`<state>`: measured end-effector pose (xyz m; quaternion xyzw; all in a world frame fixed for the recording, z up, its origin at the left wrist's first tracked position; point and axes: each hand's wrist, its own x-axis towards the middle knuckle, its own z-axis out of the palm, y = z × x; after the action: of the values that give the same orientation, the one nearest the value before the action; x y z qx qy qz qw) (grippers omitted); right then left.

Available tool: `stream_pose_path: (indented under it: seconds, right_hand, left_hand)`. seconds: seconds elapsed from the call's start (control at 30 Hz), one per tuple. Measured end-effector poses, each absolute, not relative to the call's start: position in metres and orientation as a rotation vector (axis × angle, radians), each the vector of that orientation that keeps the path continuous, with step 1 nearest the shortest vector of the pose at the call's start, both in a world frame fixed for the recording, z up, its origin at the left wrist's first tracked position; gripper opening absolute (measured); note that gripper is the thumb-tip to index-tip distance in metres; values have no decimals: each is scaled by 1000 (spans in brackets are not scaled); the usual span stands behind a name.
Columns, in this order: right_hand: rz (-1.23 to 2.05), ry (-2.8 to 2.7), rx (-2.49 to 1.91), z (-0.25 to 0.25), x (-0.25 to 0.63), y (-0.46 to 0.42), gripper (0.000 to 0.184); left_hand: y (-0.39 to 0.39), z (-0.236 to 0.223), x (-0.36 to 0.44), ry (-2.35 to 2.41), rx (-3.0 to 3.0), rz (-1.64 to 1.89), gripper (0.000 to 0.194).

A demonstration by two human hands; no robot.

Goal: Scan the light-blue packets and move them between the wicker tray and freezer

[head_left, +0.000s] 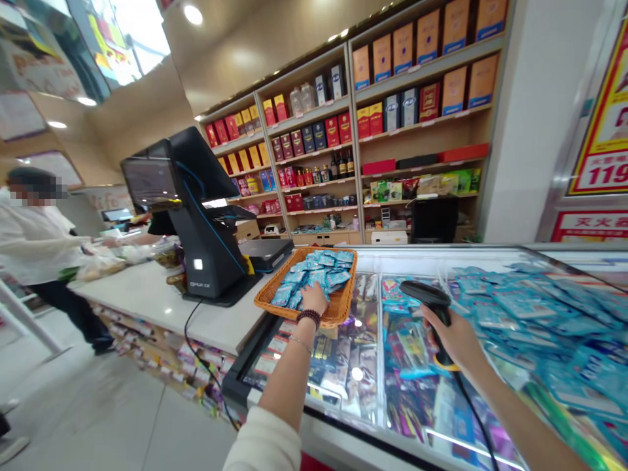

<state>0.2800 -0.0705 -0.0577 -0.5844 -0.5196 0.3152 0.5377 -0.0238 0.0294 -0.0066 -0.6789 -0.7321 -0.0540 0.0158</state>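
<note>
My left hand, with a dark bead bracelet on the wrist, reaches into an orange-brown wicker basket. Its fingers are apart and touch the small blue packets heaped inside; the fingertips are partly hidden among them. At the right, my right hand is closed round the handle of a black barcode scanner. A cord runs down from the scanner's base. The basket rests partly on the glass top of a display case, near the corner of the white counter.
A black checkout terminal stands left of the basket, beside a flat black box. More blue packets spread over the right side. Shelves of boxes and bottles line the back. A person stands at the far left by plastic bags.
</note>
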Motion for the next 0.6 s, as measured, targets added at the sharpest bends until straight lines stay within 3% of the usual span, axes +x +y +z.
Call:
stream_pose_path:
  seconds: [0.33, 0.5, 0.6]
  right_hand:
    - [696, -1283, -1406, -54, 276, -84, 44]
    - [699, -1266, -1390, -58, 278, -82, 46]
    - [732, -1264, -1379, -60, 280, -79, 47]
  left_hand:
    - [18, -10, -27, -2330, -2096, -689, 82]
    - [11, -5, -22, -2108, -2047, -1472, 72]
    - [6, -7, -4, -1869, -2052, -1943, 76]
